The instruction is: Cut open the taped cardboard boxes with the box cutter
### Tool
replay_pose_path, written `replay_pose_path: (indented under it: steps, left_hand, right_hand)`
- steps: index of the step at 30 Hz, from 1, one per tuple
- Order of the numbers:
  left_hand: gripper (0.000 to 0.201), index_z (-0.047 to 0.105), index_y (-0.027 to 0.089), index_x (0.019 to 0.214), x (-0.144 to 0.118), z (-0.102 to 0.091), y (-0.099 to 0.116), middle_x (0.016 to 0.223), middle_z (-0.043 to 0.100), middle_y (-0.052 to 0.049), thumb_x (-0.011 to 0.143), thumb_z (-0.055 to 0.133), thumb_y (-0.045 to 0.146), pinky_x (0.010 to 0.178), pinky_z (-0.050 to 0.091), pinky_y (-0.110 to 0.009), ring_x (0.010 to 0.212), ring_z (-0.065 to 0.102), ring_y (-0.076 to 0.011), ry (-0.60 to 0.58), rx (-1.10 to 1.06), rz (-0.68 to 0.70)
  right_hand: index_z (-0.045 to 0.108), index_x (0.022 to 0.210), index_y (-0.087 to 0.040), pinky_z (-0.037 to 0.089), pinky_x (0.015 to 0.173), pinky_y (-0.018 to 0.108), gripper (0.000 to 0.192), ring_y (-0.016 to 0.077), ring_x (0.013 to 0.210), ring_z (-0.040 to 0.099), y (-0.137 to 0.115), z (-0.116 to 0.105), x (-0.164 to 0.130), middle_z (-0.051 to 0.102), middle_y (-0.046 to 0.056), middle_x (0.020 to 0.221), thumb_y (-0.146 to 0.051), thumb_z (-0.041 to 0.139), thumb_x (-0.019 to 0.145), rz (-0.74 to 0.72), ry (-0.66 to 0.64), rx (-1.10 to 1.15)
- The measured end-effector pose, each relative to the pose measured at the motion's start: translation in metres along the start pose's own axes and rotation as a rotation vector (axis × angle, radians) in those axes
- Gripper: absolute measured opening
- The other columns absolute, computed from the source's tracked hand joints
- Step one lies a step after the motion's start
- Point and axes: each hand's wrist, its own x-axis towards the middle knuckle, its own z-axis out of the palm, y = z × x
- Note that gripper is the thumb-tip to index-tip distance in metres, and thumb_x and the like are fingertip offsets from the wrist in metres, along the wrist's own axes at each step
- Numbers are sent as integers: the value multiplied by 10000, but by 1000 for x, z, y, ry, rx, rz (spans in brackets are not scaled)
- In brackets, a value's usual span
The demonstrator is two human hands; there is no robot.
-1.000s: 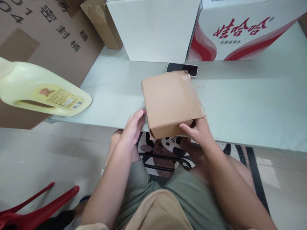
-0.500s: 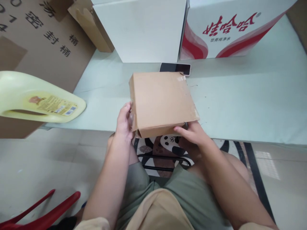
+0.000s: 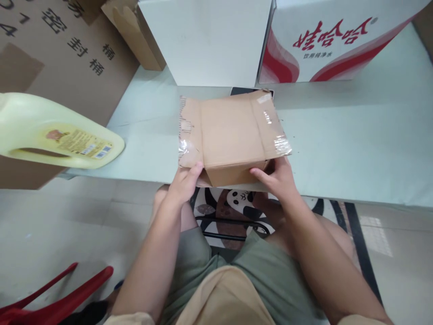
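Note:
A small brown cardboard box (image 3: pixel 232 131) is held at the table's front edge between both hands. Its left and right side flaps stick outward, with torn edges and shiny clear tape. My left hand (image 3: pixel 185 183) grips the front left corner, the thumb on top by the left flap's fold. At the front right, my right hand (image 3: pixel 276 179) has its thumb on the front face and the other fingers hidden under the right flap. Just behind the box lies a phone (image 3: pixel 238 91), mostly covered by it.
A pale yellow jug (image 3: pixel 77 153) lies tilted at the left before a large printed carton (image 3: pixel 67 90). A white box (image 3: pixel 209 45) and a white-and-red carton (image 3: pixel 314 54) stand at the back on the pale green tablecloth (image 3: pixel 355 144). A red chair (image 3: pixel 67 298) is at the lower left.
The left flap, earlier folded down along the side, now sticks outward, and the right flap lies more spread. My left thumb has moved onto the box's front left corner. The phone is more covered.

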Motion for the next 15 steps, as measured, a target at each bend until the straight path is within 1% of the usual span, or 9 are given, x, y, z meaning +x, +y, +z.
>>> replay_pose_path:
  steps: [1, 3, 5, 6, 8, 9, 11, 13, 15]
  left_hand:
    - [647, 792, 236, 1002, 1, -1, 1, 1139, 793, -112, 753, 722, 829, 1302, 360, -484, 1361, 617, -363, 13, 56, 29]
    - [624, 794, 239, 957, 2, -1, 4, 1073, 798, -94, 778, 697, 829, 1198, 470, -461, 1194, 686, -334, 50, 126, 70]
    - [584, 785, 238, 868, 2, -2, 5, 943, 789, -77, 779, 713, 810, 1002, 567, -418, 986, 704, -294, 87, 142, 87]
    - [563, 771, 236, 814, 2, -2, 5, 867, 770, -67, 772, 731, 796, 906, 581, -396, 895, 688, -274, 106, 143, 90]
    - [516, 743, 235, 743, -2, -6, 6, 767, 726, -51, 764, 773, 750, 771, 569, -364, 790, 648, -247, 118, 143, 76]
    - [488, 741, 233, 737, -5, -8, 8, 744, 713, -47, 759, 799, 717, 740, 562, -356, 768, 640, -243, 100, 141, 57]
    - [430, 762, 226, 772, -10, -17, 12, 738, 716, -55, 735, 852, 644, 720, 564, -356, 759, 657, -249, -7, 101, -3]
    - [421, 791, 216, 854, -13, -28, 17, 751, 737, -72, 690, 884, 592, 682, 569, -362, 742, 691, -264, -167, -29, -73]
    - [444, 793, 217, 950, -10, -37, 19, 745, 740, -66, 658, 878, 540, 610, 556, -351, 687, 699, -258, -257, -177, -114]
  right_hand:
    - [622, 1266, -189, 523, 1074, 575, 726, 396, 1266, 622, -2, -1, 0, 681, 191, 1274, -703, 755, 772, -5, 25, -5]
    - [614, 1261, -194, 543, 1028, 544, 728, 377, 1197, 644, -8, -4, 0, 690, 174, 1242, -710, 751, 766, 1, 77, -9]
    - [633, 1137, -211, 570, 899, 475, 612, 319, 1004, 670, -14, -9, 0, 707, 120, 1041, -738, 668, 827, 32, 127, 1]
    - [634, 1047, -221, 565, 826, 435, 559, 286, 903, 657, -17, -11, 0, 685, 89, 922, -752, 594, 876, 49, 146, 14]
    - [607, 899, -228, 530, 725, 382, 561, 242, 777, 613, -19, -15, 1, 619, 53, 777, -765, 453, 946, 71, 167, 52]
    - [595, 858, -225, 518, 704, 371, 575, 234, 757, 603, -19, -16, 1, 608, 48, 757, -765, 424, 958, 77, 167, 72]
    - [608, 848, -217, 525, 720, 372, 558, 240, 791, 620, -17, -17, 2, 645, 57, 798, -739, 445, 959, 100, 147, 116]
    - [652, 895, -209, 549, 791, 391, 486, 261, 870, 655, -13, -16, 2, 699, 71, 888, -666, 493, 954, 139, 136, 181]
    - [693, 958, -206, 561, 865, 406, 396, 276, 960, 680, -9, -13, 3, 730, 76, 980, -566, 532, 936, 171, 181, 299]
